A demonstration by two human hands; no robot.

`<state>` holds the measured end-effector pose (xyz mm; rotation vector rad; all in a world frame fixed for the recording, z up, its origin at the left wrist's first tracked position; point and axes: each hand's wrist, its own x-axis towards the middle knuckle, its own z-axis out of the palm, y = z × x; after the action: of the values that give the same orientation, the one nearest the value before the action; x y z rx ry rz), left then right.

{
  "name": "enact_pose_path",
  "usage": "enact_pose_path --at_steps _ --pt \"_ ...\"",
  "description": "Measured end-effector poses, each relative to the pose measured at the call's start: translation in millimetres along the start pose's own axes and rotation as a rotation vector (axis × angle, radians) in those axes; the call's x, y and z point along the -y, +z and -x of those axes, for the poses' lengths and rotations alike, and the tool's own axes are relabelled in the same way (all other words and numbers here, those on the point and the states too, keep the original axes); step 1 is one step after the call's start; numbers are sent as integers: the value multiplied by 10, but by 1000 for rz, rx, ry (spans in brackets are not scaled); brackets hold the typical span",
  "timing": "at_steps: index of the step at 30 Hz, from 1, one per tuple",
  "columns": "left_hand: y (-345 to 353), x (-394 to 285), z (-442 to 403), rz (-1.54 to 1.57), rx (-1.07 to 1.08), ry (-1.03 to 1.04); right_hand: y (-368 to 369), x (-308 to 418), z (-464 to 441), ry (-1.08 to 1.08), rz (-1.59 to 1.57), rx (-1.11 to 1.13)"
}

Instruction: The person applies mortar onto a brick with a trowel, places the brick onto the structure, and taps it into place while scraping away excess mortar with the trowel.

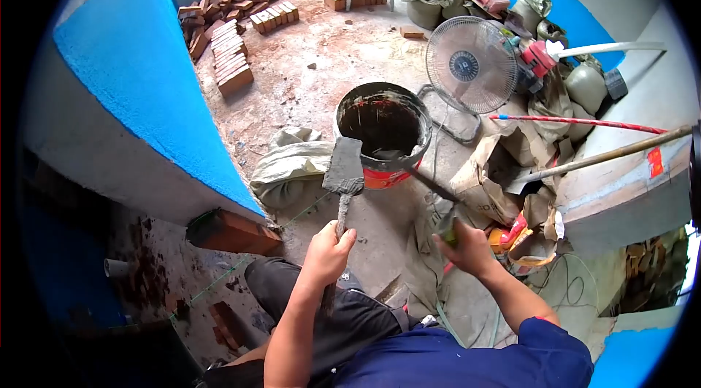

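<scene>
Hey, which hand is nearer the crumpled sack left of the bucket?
Left. The left hand, gripping the mortar-caked trowel, is just below and right of the sack; the right hand, around a green handle, is farther right.

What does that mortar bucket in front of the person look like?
The bucket is round, open-topped and upright on the dusty floor. Its outer wall shows red low at the front; grey, mortar-like residue crusts the rim and streaks the inside, with dark grey material lower down. Its depth is too shadowed to judge. The square-bladed tool in the left hand overlaps the near-left rim in view; the dark tool in the right hand points over the near-right rim. Contact is unclear.
</scene>
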<state>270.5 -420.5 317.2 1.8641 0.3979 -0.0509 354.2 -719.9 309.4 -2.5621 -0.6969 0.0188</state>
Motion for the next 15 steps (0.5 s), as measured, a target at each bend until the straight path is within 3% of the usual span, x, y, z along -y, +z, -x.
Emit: enact_pose_path --at_steps 2,5,8,11,13,14,15 --pt "29 -96 -44 27 57 -43 43 54 -91 -256 5 -7" --pt "98 -225 -7 -84 18 -3 226 56 -296 -376 105 10" --pt "91 -260 54 -156 2 -7 455 -129 -630 -296 123 -51" --pt "86 -180 104 -106 40 38 405 -88 -911 -66 116 -60" --pt "62 -103 45 523 257 -268 465 -84 -838 -80 65 -110" --pt "30 -130 15 523 253 -268 500 -93 -752 -101 28 -147" --pt "-13 -177 -18 750 332 -323 603 -120 -591 -107 -94 -114"
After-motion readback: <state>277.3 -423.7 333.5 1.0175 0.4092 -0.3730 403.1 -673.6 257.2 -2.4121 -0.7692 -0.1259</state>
